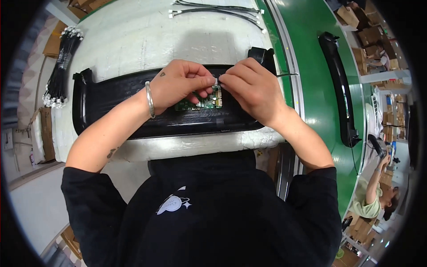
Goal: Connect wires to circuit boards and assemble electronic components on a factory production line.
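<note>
Head view: circuit board [202, 101], green, seated in the middle recess of the long black housing [115, 107] that lies across the white work surface [133, 40]. My left hand [180, 84] and my right hand [249, 91] meet just above the board, each pinching, fingertips pressed together, a small white connector [216, 81] held between them at the board's upper edge. I judge the board already placed and the wiring step in hand: I cannot tell whether the connector is seated yet. A thin wire [287, 74] runs from my right hand toward the housing's right end. Beyond the housing lie loose black cables [218, 11]; left of it, a bundle of black cables [60, 66] with white ends. Right of the housing runs a green conveyor [318, 84] carrying a second black housing [340, 89]; beyond that, cardboard boxes [367, 35] and another person [376, 196] at work.
</note>
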Available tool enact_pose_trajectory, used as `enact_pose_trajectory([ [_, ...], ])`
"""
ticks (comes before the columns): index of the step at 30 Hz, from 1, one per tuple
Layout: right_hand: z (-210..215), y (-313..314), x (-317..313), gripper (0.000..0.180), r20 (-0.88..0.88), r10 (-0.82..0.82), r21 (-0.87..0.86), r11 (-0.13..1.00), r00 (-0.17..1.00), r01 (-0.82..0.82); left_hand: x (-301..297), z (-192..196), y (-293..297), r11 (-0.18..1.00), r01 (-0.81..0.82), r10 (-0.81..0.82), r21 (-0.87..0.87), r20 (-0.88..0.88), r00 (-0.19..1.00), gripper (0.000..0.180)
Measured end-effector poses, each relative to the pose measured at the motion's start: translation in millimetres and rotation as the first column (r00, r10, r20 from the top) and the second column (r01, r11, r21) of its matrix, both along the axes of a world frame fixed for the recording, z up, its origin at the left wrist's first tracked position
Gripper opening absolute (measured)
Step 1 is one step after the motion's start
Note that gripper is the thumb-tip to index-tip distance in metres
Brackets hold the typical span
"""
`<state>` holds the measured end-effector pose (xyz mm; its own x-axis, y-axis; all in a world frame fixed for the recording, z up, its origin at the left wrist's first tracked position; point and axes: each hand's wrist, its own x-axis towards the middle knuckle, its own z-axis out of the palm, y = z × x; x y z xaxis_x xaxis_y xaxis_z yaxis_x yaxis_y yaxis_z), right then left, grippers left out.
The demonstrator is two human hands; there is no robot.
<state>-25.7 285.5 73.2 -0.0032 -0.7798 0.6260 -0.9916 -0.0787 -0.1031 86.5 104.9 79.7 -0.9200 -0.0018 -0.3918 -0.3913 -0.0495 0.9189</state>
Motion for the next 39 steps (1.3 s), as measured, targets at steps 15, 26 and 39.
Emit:
enact_pose_trajectory([
  [15,-7.5,25.3,-0.3,0.014,0.193,-0.008,0.435,0.897,0.981,-0.078,-2.0,-16.0,-42.9,0.326,-0.143,-0.72,-0.934,-0.344,0.603,0.068],
  [26,-9.2,23.9,9.0,0.01,0.237,-0.051,0.494,0.866,0.97,-0.075,14.8,-40.1,-42.3,0.273,-0.092,-0.687,-0.958,-0.261,0.678,0.081],
  [39,-6.4,12.9,-5.3,0.011,0.209,0.059,0.448,0.882,0.976,-0.149,3.7,-33.9,-45.5,0.291,-0.107,-0.7,-0.951,-0.288,0.653,0.078],
])
